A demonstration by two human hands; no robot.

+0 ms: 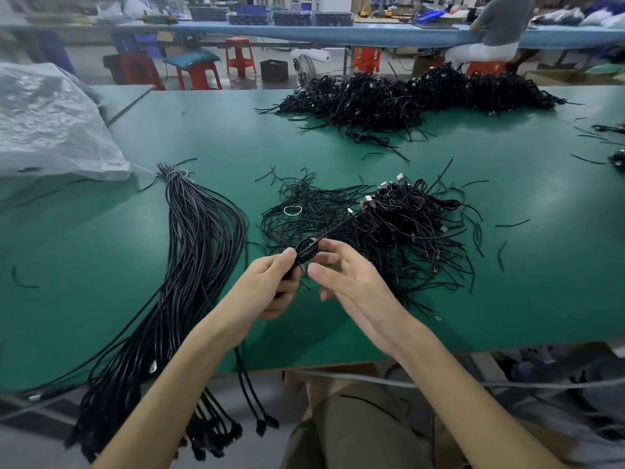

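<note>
Cable (306, 249) runs from left hand (270, 289) diagonally up-right.

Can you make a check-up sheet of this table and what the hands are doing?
Surface: green matted worktable, flat.
Job's things: small coiled black cable, its tail running toward the pile of coiled black USB cables.
Clutter: loose black twist ties, white rubber band, crinkled clear plastic bag.
Grippers: left hand grips the coil; right hand open beside it.
Cables: long tied black cable bundle hanging over the near edge; black cable heap beyond.
Surroundings: red plastic stools, seated person.
</note>
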